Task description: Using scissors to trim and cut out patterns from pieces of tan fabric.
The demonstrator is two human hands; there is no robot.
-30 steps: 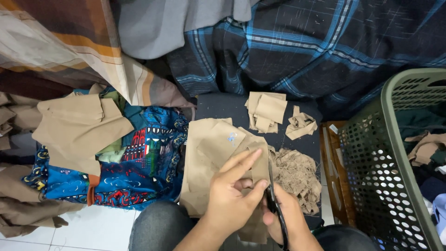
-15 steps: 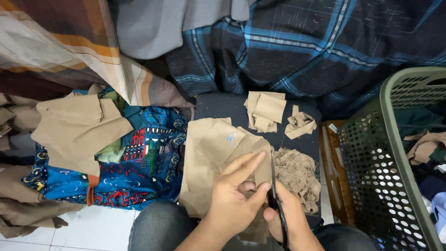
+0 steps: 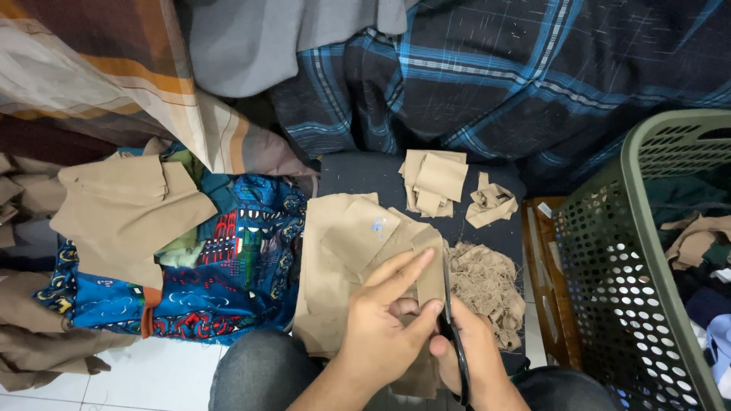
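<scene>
While the left hand [image 3: 381, 320] pinches a tan fabric piece [image 3: 358, 251] over the lap, the right hand [image 3: 468, 358] grips black scissors [image 3: 455, 346] against its edge. Beyond lie a dark cushion [image 3: 358, 173], blue patterned cloth [image 3: 228, 266], white floor tiles [image 3: 152, 377] and a green laundry basket [image 3: 609, 251].

A stack of cut fabric pieces [image 3: 358, 251] is laid over the lap, just behind the left hand [image 3: 388, 320] and right hand [image 3: 472, 358]. A heap of frayed trimmings [image 3: 487, 285] is found immediately to its right. Folded pieces [image 3: 434, 181] are placed behind. A perforated basket [image 3: 609, 266] is set at the far right, and a patterned cloth [image 3: 228, 266] is spread to the left.
</scene>
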